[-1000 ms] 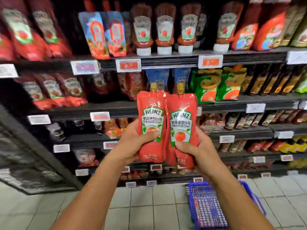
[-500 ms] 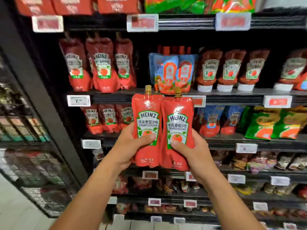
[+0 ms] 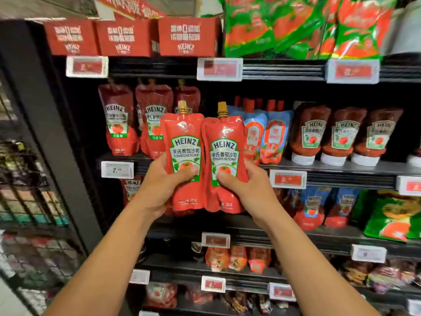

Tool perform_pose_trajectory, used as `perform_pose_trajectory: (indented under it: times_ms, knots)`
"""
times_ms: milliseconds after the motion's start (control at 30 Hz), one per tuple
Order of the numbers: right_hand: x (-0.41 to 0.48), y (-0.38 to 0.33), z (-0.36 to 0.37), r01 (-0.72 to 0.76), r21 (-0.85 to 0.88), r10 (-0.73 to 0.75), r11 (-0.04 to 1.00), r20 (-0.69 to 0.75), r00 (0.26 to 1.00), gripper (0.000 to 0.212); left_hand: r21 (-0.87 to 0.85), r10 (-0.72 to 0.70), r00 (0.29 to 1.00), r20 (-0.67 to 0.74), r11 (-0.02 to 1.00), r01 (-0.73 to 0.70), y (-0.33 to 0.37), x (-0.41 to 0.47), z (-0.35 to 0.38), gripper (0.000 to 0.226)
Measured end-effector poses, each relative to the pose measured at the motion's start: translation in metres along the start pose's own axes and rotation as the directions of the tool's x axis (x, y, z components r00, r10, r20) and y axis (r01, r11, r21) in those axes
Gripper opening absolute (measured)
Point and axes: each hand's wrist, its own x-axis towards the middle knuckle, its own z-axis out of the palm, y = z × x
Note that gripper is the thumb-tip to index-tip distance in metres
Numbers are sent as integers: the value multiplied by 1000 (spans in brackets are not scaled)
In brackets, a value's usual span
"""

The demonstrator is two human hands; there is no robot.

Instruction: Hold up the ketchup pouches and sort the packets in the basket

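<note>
Two red Heinz tomato ketchup pouches with gold caps are held upright side by side in front of a store shelf. My left hand [image 3: 163,185] grips the left pouch [image 3: 183,142] low down, thumb across its label. My right hand [image 3: 247,190] grips the right pouch [image 3: 224,142] the same way. The pouches touch along their inner edges. Their spouts reach the height of the shelf with matching Heinz pouches [image 3: 118,124] standing behind on the left.
Black shelves [image 3: 341,169] hold blue pouches [image 3: 268,137], upside-down ketchup bottles [image 3: 346,135], green-and-red bags [image 3: 296,23] and red Heinz cartons [image 3: 186,37] on top. Price tags [image 3: 117,169] line the shelf edges. A wire rack [image 3: 27,190] stands at the left.
The view has tilted upward: the blue basket and floor have left the picture and higher shelves appear. Both hands have lifted the two pouches higher, still held together.
</note>
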Motion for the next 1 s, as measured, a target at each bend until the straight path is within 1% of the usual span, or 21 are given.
perform_pose_trajectory:
  times_ms: [67,133,267,367,500,567,633,700,767,833,900,1000]
  knots:
    - [18,-1,-2,14,-33,-13,999,37,999,25,42,23,999,-34,999,-21,3,12,-2,51]
    - [33,-2,-4,14,-73,-8,997,69,998,29,93,55,997,-60,994,-49,6,23,-4,46]
    - [58,-1,-5,-6,-137,18,991,86,996,37,143,100,993,-65,986,-90,12,43,-7,48]
    - [74,-3,-2,-15,-190,28,982,66,997,41,162,126,991,-45,980,-117,12,55,-11,53]
    - [91,-4,4,-19,-209,30,978,50,998,33,150,122,991,-53,982,-113,5,71,-19,44]
    - [98,-2,8,-31,-211,42,977,44,998,35,157,127,991,-51,981,-118,2,78,-23,40]
    - [105,-1,12,-38,-219,46,975,30,999,37,168,143,988,-57,977,-132,2,86,-27,38]
    - [112,-1,15,-42,-202,46,978,13,999,33,195,183,982,-57,966,-168,5,92,-30,36]
    - [119,1,19,-45,-194,44,980,-14,999,30,234,235,970,-55,948,-216,8,97,-34,35]
    - [125,3,22,-31,-238,21,971,-43,999,31,299,291,954,-72,919,-258,9,102,-36,39]
    - [128,7,25,-21,-280,5,960,-58,998,33,394,343,935,-91,875,-282,8,105,-36,40]
    - [126,16,28,-18,-299,-12,954,-97,995,34,538,419,901,-108,787,-302,0,101,-34,38]
